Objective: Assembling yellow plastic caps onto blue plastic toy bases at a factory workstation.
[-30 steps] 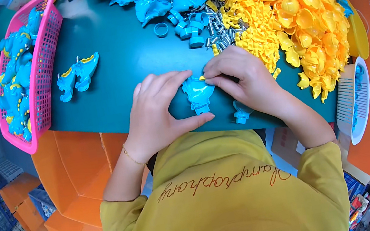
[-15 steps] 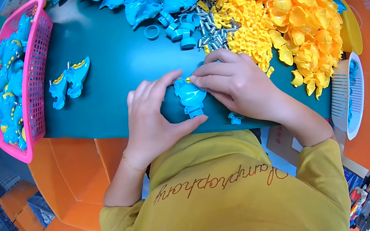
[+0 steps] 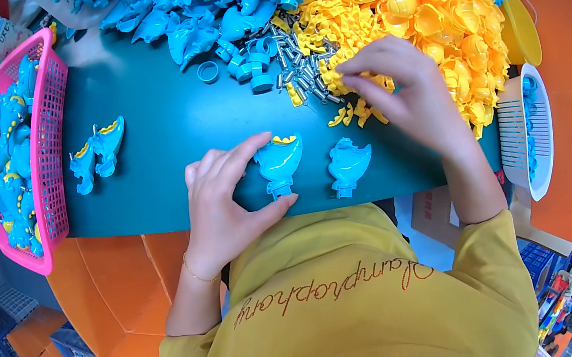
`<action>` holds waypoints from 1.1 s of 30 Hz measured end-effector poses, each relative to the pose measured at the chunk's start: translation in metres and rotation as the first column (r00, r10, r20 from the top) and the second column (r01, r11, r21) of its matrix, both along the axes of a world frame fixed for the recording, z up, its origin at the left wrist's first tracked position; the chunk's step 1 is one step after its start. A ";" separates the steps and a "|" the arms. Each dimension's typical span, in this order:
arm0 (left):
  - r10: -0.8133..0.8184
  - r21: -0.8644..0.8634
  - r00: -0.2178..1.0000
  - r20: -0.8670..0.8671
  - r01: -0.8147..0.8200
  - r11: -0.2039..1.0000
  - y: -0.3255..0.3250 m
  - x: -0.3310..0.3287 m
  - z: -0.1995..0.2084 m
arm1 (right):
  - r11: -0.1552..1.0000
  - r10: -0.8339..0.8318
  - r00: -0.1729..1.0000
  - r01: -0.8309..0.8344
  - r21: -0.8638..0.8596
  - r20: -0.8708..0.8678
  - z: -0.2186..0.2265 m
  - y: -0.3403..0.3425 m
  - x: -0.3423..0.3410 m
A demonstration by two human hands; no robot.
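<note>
The left hand (image 3: 215, 191), left of centre, curves in a wide C, forefinger (image 3: 247, 150) above and thumb (image 3: 273, 214) below; the left forearm (image 3: 194, 294) slants up from the lower left. The right hand (image 3: 409, 84) sits higher, right of centre, thumb and forefinger tips close together, pointing left, the right forearm (image 3: 473, 180) rising from the lower right.

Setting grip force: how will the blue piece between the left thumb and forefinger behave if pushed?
The blue piece is probably stiff, given its moulded shape. Its glossy surface suggests it may slip. Its irregular outline should discourage rolling.
</note>
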State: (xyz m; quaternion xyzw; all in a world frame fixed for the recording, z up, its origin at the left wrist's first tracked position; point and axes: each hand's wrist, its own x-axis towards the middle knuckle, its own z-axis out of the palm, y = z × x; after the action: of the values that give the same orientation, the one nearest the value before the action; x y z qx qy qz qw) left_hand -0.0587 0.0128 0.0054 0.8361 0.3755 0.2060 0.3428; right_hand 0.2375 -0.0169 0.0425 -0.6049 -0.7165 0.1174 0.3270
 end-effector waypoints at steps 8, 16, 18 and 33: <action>0.055 -0.033 0.998 0.038 -0.053 0.998 0.000 -0.002 -0.004 | 0.996 0.092 0.897 -0.087 -0.031 0.433 -0.005 0.037 -0.036; -0.029 0.015 0.998 0.047 0.028 0.999 0.002 -0.001 -0.006 | 0.981 0.185 0.821 -0.125 -0.146 0.540 -0.004 0.061 -0.034; -0.022 0.010 0.998 0.052 0.022 1.000 0.002 -0.002 -0.005 | 0.984 0.180 0.865 -0.157 -0.089 0.469 -0.006 0.058 -0.030; -0.045 -0.043 0.997 0.065 0.048 0.998 0.010 -0.006 -0.007 | 0.897 0.442 0.897 -0.441 0.035 -0.013 -0.030 0.028 -0.043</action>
State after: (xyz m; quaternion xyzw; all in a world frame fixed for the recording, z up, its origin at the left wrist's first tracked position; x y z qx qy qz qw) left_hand -0.0645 0.0228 -0.0014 0.8297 0.3494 0.2162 0.3779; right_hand 0.1943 0.0111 0.0121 -0.4204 -0.8333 0.1833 0.3087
